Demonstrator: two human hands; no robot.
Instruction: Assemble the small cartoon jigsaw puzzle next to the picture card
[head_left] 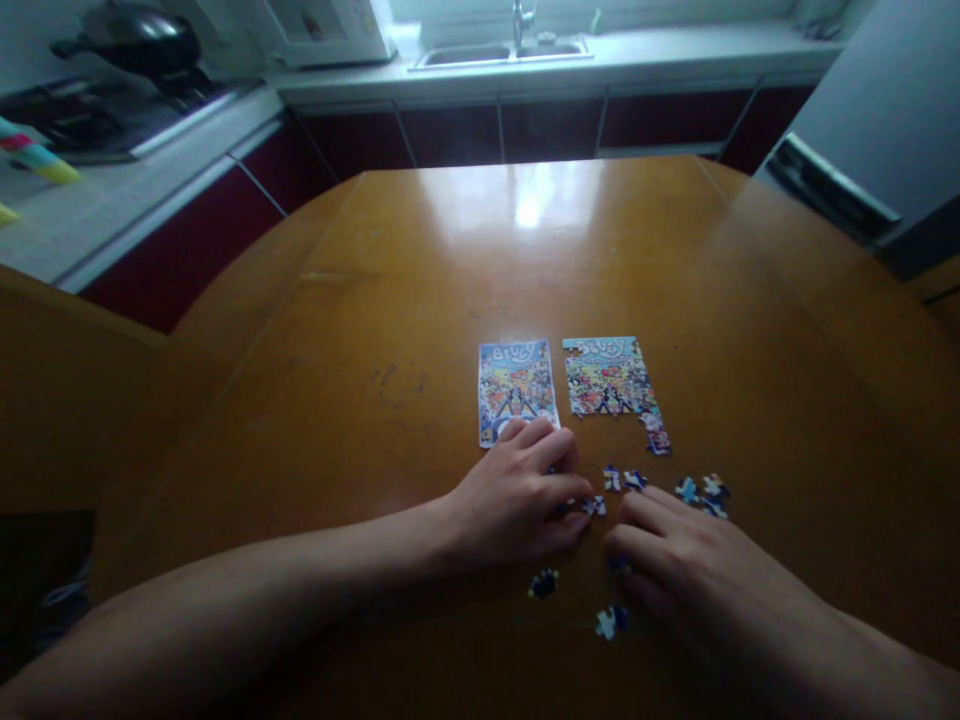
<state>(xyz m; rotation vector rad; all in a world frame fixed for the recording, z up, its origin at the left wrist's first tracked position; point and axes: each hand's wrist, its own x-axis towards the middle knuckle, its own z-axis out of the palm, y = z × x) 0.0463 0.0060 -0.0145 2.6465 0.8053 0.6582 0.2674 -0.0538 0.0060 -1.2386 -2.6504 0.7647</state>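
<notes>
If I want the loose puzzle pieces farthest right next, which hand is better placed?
Probably the right hand: it's right beside those loose puzzle pieces. The left hand is farther off, by the bottom of the printed picture.

Surface [390,300]: orange-brown. Picture sheet [514,380]: blue, with whitish lettering above a dense multicoloured pattern. Puzzle [606,378]: pale blue at the top, a similar crowded pattern below. Loose pieces [605,625]: light blue, white and dark navy. Cabinets [551,132]: dark red. Pan [142,42]: black.
</notes>
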